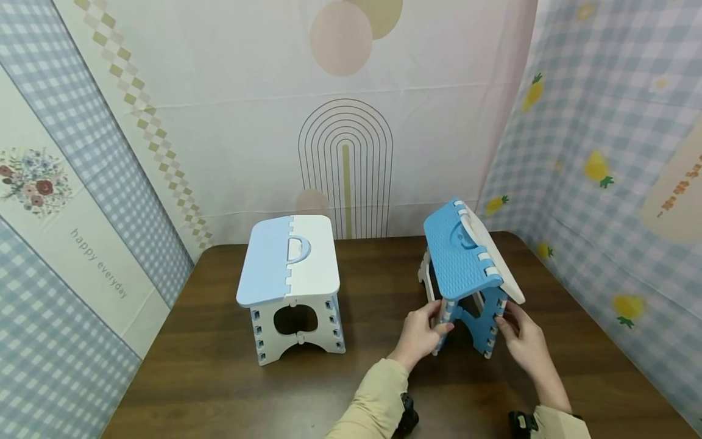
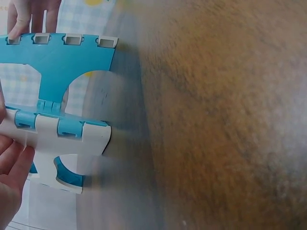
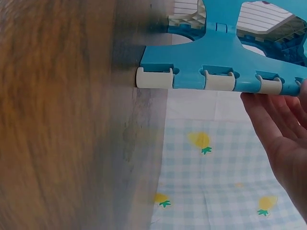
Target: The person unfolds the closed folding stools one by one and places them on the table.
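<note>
A folding step stool [image 1: 457,256] with a blue and white top stands at the right on the brown table. Its top is bent along the middle hinge, so the white half [image 1: 493,256] slopes down to the right. Its blue front leg panel [image 3: 223,50] has white hinge pieces along the edge and is creased at the middle. My left hand [image 1: 419,335] pinches the left edge of this leg panel, thumb in front. At the opposite edge, my right hand [image 1: 523,341] holds the panel between thumb and fingers, which also show in the right wrist view.
A second folding stool [image 1: 315,262], light blue and white with a handle in its top, stands unfolded to the left. Patterned cloth [image 1: 247,122] hangs behind the wooden table [image 1: 219,390], and checked cloth [image 1: 603,213] hangs along the right side.
</note>
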Demonstrator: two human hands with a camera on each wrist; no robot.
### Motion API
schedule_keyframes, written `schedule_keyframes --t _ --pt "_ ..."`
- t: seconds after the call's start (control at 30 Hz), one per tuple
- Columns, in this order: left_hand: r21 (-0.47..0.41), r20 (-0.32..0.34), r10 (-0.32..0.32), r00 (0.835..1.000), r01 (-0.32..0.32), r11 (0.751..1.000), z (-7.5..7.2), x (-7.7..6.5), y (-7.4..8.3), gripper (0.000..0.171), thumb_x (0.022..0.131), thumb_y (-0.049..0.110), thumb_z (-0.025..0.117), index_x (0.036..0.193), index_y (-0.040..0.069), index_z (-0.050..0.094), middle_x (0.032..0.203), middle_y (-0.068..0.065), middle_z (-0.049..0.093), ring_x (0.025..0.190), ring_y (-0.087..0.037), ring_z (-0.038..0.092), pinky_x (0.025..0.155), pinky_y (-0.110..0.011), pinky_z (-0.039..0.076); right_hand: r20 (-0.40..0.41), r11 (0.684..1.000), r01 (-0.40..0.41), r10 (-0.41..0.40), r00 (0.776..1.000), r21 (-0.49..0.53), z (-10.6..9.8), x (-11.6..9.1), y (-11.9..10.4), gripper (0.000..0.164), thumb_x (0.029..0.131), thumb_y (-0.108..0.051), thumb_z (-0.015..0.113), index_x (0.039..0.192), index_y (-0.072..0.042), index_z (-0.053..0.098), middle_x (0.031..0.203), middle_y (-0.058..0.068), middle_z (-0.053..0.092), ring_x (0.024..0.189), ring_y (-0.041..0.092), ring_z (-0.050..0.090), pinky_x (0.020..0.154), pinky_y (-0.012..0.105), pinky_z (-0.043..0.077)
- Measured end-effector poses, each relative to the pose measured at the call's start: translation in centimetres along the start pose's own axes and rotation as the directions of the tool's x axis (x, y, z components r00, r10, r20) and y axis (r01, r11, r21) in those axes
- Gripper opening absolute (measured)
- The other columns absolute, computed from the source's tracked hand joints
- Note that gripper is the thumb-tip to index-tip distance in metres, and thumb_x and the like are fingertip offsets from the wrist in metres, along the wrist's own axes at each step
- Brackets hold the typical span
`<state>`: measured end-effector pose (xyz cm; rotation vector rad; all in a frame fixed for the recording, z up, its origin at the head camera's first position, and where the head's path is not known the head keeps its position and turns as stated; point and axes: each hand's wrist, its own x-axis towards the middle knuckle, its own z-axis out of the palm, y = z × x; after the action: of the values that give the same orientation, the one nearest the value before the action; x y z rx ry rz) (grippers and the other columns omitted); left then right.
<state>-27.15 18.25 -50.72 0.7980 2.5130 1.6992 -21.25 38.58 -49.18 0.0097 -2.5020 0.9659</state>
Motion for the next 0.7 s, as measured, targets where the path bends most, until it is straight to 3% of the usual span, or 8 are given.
schedule_keyframes --t 0.23,0.37,0.47,0.57,0.67,0.7 --pt "0.006 0.016 0.035 0.999 -0.035 0.999 -0.6 0.1 -0.1 0.038 0.084 0.022 0.062 0.12 0.021 0.054 0.109 0.003 0.064 0.093 -0.003 0.059 0.082 -0.025 0.051 -0.007 1.0 0.014 -0.014 1.0 -0.007 -0.2 0.2 0.1 0.039 0.093 -0.016 0.047 0.127 0.003 0.043 0.11 0.024 0.057 0.087 -0.025 0.035 0.067 0.001 0.039" --pt "0.012 0.016 0.037 0.999 -0.037 0.999 -1.1 0.2 -0.3 0.038 0.084 0.023 0.062 0.121 0.022 0.053 0.109 0.002 0.064 0.094 -0.003 0.058 0.08 -0.024 0.051 0.0 1.0 -0.003 0.003 1.0 -0.027 -0.3 0.2 0.2 0.041 0.093 -0.018 0.046 0.128 0.002 0.042 0.111 0.024 0.056 0.091 -0.005 0.05 0.071 0.024 0.051" --pt "0.005 0.025 0.03 0.999 -0.03 1.0 -1.3 0.2 -0.4 0.038 0.084 0.024 0.061 0.122 0.022 0.053 0.11 0.002 0.064 0.095 -0.004 0.058 0.079 -0.024 0.051 0.006 1.0 -0.01 0.01 1.0 -0.029 -0.3 0.2 0.3 0.041 0.093 -0.019 0.046 0.129 0.003 0.041 0.112 0.024 0.056 0.091 -0.005 0.049 0.075 0.039 0.049" --pt "0.003 0.026 0.024 0.999 -0.024 1.0 -1.4 0.1 -0.4 0.039 0.084 0.024 0.061 0.122 0.023 0.053 0.111 0.001 0.063 0.094 -0.005 0.058 0.078 -0.023 0.051 0.01 1.0 -0.011 0.012 1.0 -0.022 -0.3 0.2 0.3 0.041 0.093 -0.018 0.045 0.129 0.003 0.041 0.113 0.024 0.055 0.092 -0.004 0.05 0.076 0.041 0.048" --pt "0.003 0.024 0.02 1.0 -0.02 1.0 -1.4 0.1 -0.4 0.039 0.084 0.024 0.061 0.122 0.024 0.052 0.112 0.002 0.063 0.093 -0.004 0.058 0.077 -0.021 0.05 0.009 1.0 -0.01 0.01 1.0 -0.02 -0.2 0.3 0.3 0.041 0.094 -0.018 0.045 0.129 0.003 0.041 0.113 0.024 0.055 0.094 0.014 0.054 0.076 0.041 0.048" --pt "0.001 0.024 0.018 1.0 -0.018 1.0 -1.4 0.1 -0.4 0.039 0.084 0.024 0.061 0.123 0.024 0.052 0.112 0.002 0.063 0.093 -0.003 0.058 0.076 -0.02 0.049 0.009 1.0 -0.01 0.01 1.0 -0.019 -0.2 0.3 0.2 0.041 0.093 -0.018 0.045 0.129 0.003 0.041 0.114 0.024 0.055 0.094 0.014 0.054 0.076 0.04 0.048"
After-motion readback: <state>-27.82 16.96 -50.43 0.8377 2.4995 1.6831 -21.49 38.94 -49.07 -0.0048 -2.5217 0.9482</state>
